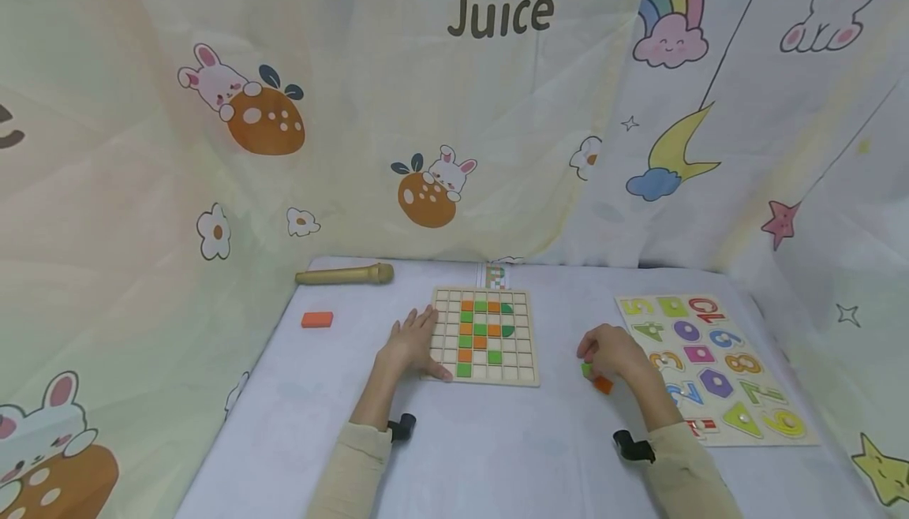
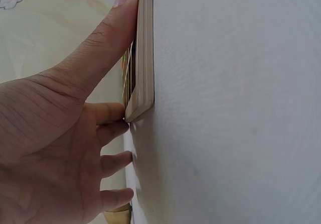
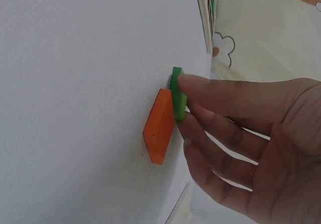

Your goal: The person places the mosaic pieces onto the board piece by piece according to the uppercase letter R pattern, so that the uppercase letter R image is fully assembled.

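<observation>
My left hand (image 1: 410, 345) rests against the left side of a wooden grid board (image 1: 521, 348), fingers spread along the edge and thumb at the front corner. Orange and green pieces fill several of the board's squares, with two rounded dark green ones on the right of the pattern. To the right of the board, my right hand (image 1: 616, 349) pinches a small green block (image 3: 177, 93) between thumb and fingers, low over the table. Right beside that block lies an orange block (image 3: 160, 126) with slanted ends, partly under the hand in the head view.
A number and shape puzzle board (image 1: 806, 438) lies at the right. Behind the grid board is a small pattern card (image 1: 496, 276). At the back left are a gold toy microphone (image 1: 344, 274) and an orange-red block (image 1: 316, 319). Printed cloth hangs behind the table.
</observation>
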The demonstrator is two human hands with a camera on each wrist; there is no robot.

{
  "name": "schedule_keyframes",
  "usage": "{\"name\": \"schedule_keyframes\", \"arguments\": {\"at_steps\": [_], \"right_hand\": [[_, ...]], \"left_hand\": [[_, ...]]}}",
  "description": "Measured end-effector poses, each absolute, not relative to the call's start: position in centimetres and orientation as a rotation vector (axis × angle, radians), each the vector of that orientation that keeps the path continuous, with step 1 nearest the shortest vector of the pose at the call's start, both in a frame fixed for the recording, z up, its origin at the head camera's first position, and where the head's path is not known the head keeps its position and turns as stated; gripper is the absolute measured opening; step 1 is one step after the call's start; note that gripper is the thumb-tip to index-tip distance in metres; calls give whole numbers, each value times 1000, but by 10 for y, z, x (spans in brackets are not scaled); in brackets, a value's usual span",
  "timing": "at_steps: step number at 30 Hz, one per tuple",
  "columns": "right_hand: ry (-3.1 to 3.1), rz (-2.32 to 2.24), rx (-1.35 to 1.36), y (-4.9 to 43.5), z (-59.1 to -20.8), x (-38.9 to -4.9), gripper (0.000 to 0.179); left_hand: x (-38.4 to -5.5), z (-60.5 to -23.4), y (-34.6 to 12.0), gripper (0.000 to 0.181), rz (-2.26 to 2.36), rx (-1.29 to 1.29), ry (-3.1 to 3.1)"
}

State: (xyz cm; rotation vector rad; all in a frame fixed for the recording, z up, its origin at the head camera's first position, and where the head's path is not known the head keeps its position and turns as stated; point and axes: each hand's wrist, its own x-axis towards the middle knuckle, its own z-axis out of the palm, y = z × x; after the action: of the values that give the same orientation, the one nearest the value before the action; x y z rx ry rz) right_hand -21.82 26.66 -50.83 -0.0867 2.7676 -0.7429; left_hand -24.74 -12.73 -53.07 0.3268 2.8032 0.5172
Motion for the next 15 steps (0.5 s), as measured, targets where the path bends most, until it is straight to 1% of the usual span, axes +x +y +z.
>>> {"name": "schedule_keyframes", "arguments": {"at_steps": [7,15], "right_hand": [[2806,-780,-125,264,-518,-226,36],[2821,-843,-129,258,-520,-237,27]], "left_hand": [[-245,-525,-126,140,473,310,2801],[-245,-525,-126,142,456,312,2806]]}}
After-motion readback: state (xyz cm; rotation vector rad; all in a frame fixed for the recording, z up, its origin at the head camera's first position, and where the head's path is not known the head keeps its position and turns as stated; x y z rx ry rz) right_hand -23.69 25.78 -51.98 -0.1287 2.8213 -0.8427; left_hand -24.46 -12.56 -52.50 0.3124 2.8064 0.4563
